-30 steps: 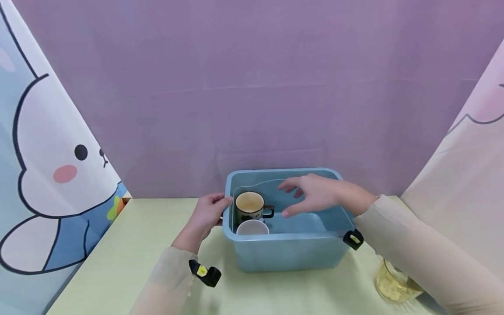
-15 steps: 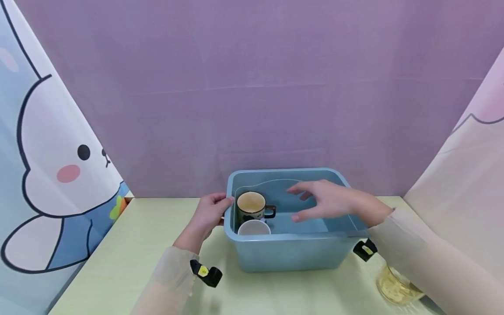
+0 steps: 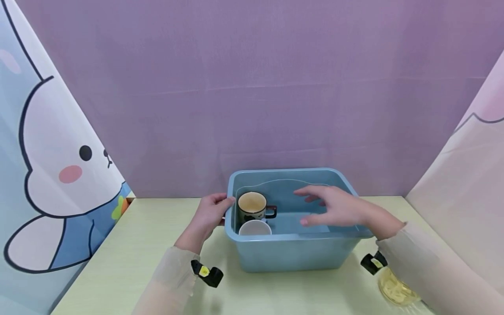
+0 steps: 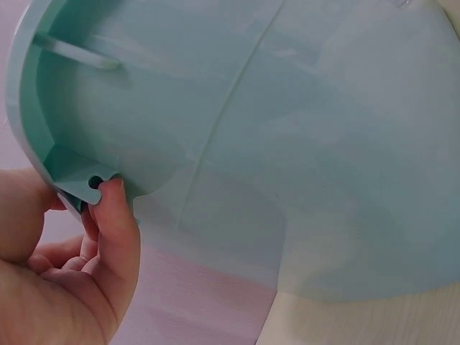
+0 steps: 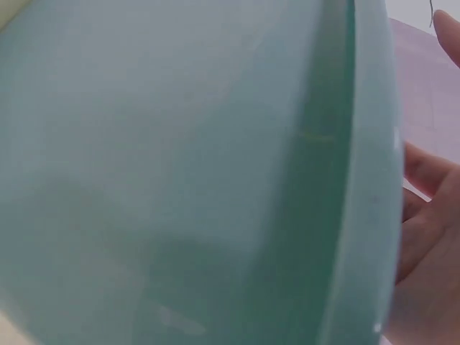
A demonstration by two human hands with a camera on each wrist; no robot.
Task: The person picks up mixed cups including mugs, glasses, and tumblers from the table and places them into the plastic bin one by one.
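Left hand [image 3: 208, 214] on the blue bin [image 3: 291, 253], far part of its left side: thumb on top of the rim, fingers curled under it. Left wrist view agrees, with a fingertip against a notched bracket below the rim. Firm pinch, bin only.

Right hand [image 3: 334, 208] hovers over the right half of the bin, thumb and fingers well apart and slightly bent, pointing left. Grip is loose, with a wide gap between thumb and fingers. Its wrist crosses the bin's right side near the near corner; can't tell if it touches the rim there. Right wrist view is mostly bin wall, hand past the rim.

Bin sits upright mid-table, long side facing near, on the pale green table [image 3: 157, 245]. Inside, at left: cream-lined mug [image 3: 252, 208], dark handle to the right, upright; white cup [image 3: 255, 227] just nearer, lower part hidden by the near rim.

Yellow see-through cup [image 3: 395, 288] on the table, near right, outside the bin, partly covered by the right sleeve [image 3: 425, 258]. Purple cloth [image 3: 260, 96] hangs at the far side, cartoon cloth [image 3: 59, 175] at left.
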